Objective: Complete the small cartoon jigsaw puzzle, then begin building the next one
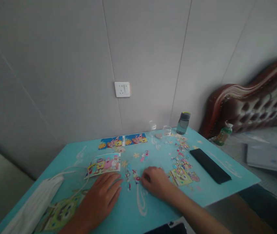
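A person's 2 bare hands rest over a turquoise tabletop (122, 219) strewn with tiny cartoon pieces. The left hand (104, 193) lies palm down, fingers loosely extended and grasping nothing visible, just beside the near edge of a cartoon picture card (105, 165). The right hand (155, 180) curls its fingers next to a small red-and-white piece (135, 176); whether it pinches anything cannot be told. That piece lies between the hands, beside a slim bluish piece (128, 175). At right, a scatter of pieces (181, 161) lies near a long black object (211, 165); 2 blue cards (135, 139) lie at the far edge.
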Tool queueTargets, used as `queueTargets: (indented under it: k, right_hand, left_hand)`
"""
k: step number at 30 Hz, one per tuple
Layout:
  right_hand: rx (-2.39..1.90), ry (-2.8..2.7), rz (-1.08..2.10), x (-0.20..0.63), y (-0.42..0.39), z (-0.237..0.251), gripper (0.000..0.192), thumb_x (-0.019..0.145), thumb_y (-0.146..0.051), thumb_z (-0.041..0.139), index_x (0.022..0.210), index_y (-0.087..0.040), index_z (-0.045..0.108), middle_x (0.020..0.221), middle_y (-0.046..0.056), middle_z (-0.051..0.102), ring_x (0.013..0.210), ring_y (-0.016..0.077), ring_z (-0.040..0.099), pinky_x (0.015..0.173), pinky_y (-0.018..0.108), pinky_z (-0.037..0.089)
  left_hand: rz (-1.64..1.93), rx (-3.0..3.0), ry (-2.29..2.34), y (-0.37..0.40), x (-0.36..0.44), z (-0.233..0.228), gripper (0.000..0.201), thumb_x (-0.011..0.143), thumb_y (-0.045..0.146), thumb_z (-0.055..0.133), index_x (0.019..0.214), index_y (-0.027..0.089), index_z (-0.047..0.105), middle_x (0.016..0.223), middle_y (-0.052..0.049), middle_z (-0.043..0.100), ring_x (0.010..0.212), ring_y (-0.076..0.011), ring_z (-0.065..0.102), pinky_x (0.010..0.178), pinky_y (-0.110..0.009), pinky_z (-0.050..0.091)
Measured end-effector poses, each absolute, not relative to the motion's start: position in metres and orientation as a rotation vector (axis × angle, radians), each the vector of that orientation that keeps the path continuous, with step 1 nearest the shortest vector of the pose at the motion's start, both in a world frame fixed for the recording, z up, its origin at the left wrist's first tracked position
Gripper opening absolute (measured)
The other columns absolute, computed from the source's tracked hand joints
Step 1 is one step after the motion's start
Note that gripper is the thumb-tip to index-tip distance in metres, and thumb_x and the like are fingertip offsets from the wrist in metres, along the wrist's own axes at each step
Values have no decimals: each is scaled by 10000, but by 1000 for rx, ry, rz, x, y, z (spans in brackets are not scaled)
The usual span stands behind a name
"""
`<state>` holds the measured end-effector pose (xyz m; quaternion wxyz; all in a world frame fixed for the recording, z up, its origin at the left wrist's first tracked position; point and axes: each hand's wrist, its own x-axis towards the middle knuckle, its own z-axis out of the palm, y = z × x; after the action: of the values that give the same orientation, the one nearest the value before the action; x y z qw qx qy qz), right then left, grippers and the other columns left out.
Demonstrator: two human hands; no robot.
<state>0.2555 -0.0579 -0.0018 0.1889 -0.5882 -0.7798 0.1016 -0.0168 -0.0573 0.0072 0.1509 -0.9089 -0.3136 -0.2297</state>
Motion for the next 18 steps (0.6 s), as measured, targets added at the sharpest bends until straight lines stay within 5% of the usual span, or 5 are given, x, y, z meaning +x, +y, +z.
queueTargets:
  k: [5,11,18]
  right_hand:
    - [-1576,-2191,256,250,-63,-13,232,981,-238,480,958,-194,706,928,71,699,912,209,632,851,321,421]
    - [-1358,-2189,218,250,-67,-20,273,941,-196,549,1160,-247,704,1016,69,658,973,216,606,915,346,450]
    - [-1268,-2223,176,251,-67,-22,279,918,-192,588,1146,-268,729,1051,80,646,988,232,602,918,386,477]
  left_hand:
    - [-514,-2608,-1141,-83,-24,-23,473,979,437,533,1397,215,526,1381,-76,595,1245,-254,570,1045,-431,503]
    - [-523,-2695,-1208,-92,-12,-35,507,997,394,501,1460,197,443,1455,-91,534,1322,-264,515,1121,-483,441]
    - [-554,-2790,-1148,-92,-4,-25,457,1005,328,476,1445,206,453,1438,-94,550,1335,-246,508,1139,-478,416]
